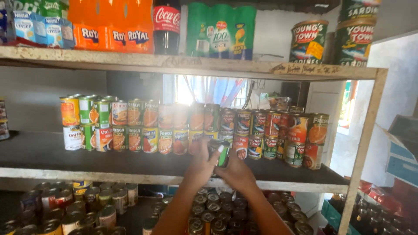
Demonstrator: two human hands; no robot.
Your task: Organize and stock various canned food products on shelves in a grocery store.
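Both my hands meet around one small green can (220, 152) just above the dark middle shelf (43, 153). My left hand (201, 164) grips the can from the left, fingers wrapped over its top. My right hand (237, 170) cups it from below and the right. The can sits in front of a long double-stacked row of tins (143, 126) with red, orange and green labels that runs across the shelf.
The top shelf (187, 64) carries orange and green drink bottles (111, 24), a dark cola bottle (166, 26) and large fish tins (310, 41). Below, many cans (213, 217) stand packed together. A wooden post (363, 148) bounds the right side. Blue crates (402, 152) sit at far right.
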